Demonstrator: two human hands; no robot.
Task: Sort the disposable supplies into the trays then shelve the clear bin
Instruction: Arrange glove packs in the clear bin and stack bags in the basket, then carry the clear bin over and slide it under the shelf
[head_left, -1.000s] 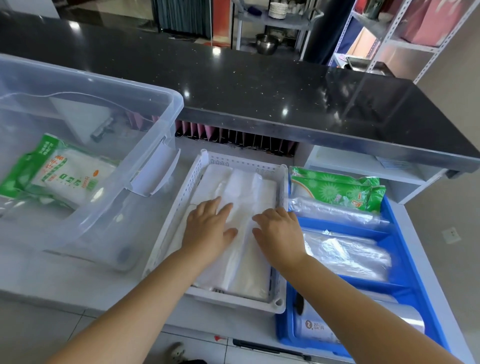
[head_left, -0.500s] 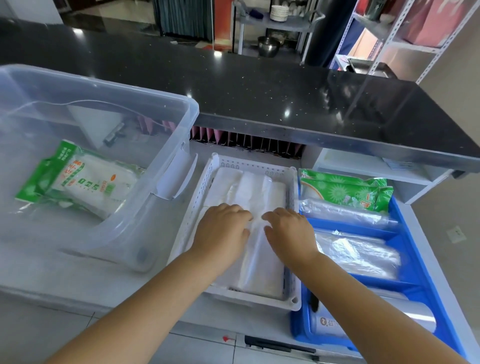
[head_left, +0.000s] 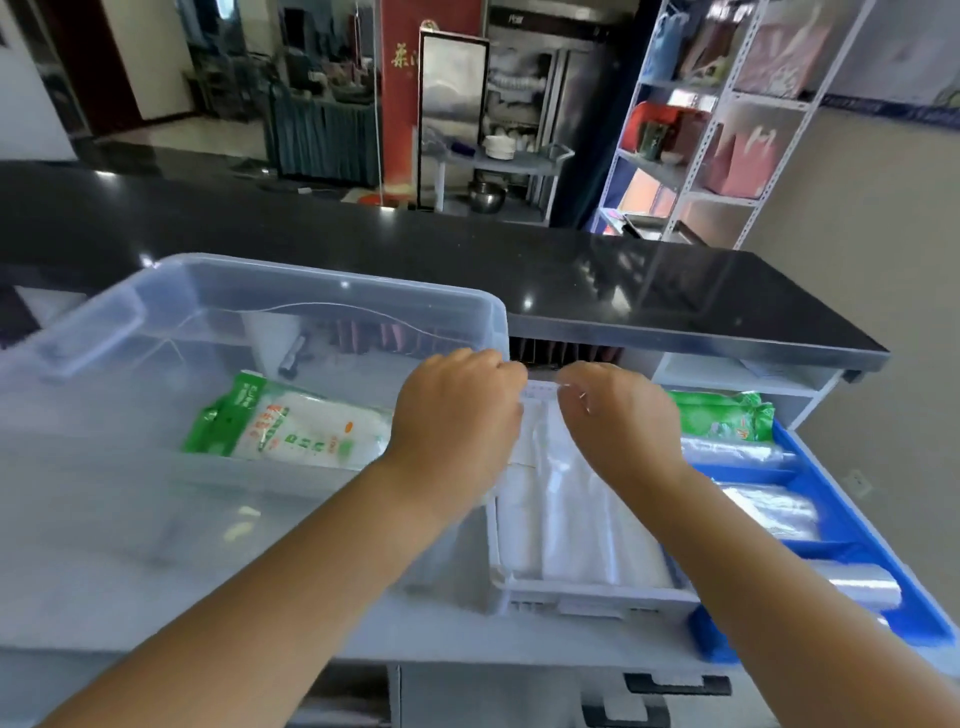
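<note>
A big clear bin (head_left: 337, 283) stands at the left with a green-and-white pack (head_left: 291, 423) lying inside. Beside it is a white slotted tray (head_left: 587, 597) filled with a flat stack of clear plastic bags (head_left: 576, 519). My left hand (head_left: 457, 415) and my right hand (head_left: 618, 415) are side by side at the tray's far end, fingers curled down. Film glints at my right fingertips. My left fingertips are hidden against the bin's corner. A blue divided tray (head_left: 831, 499) lies to the right.
The blue tray holds a green pack (head_left: 722, 415), clear bag bundles (head_left: 774, 509) and a shiny roll (head_left: 857, 584). A raised black counter (head_left: 571, 275) runs behind the worktop. A white shelving unit (head_left: 727, 130) stands at the far right.
Both hands slid from the middle of the bag stack to the tray's far end and curled their fingers. The view tilted up and is blurred.
</note>
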